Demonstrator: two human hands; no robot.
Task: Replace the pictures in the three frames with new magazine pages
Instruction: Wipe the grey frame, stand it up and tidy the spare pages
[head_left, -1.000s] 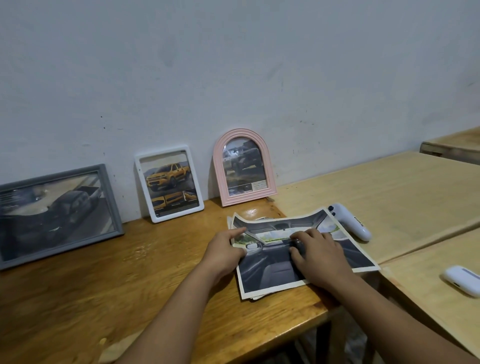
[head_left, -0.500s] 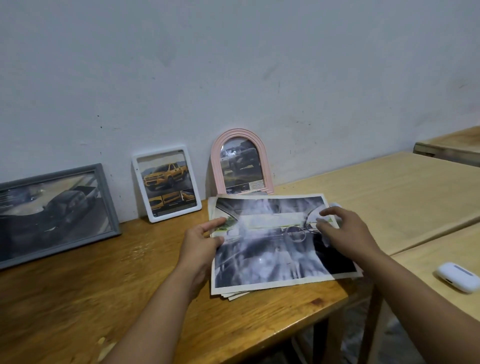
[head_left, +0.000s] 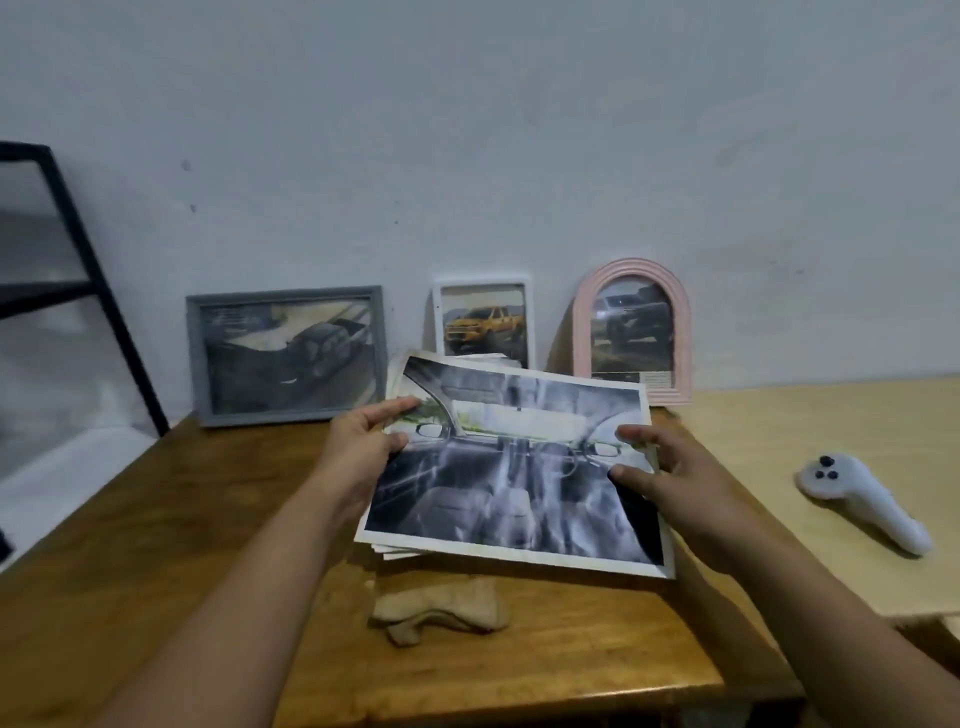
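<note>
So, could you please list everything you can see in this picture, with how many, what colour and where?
grey frame: 1, grey, leaning on the wall, leftmost of three
white frame: 1, white, middle, yellow truck picture
pink frame: 1, pink, arched, rightmost
magazine pages: a stack, car-interior page on top, held above the table
cloth: 1, tan, on the table under the pages
controller: 1, white, on the pale table
brown table: 1, brown wood
pale table: 1, light wood, right
black shelf: 1, far left
left hand: grips the stack's left edge
right hand: grips its right edge
</note>
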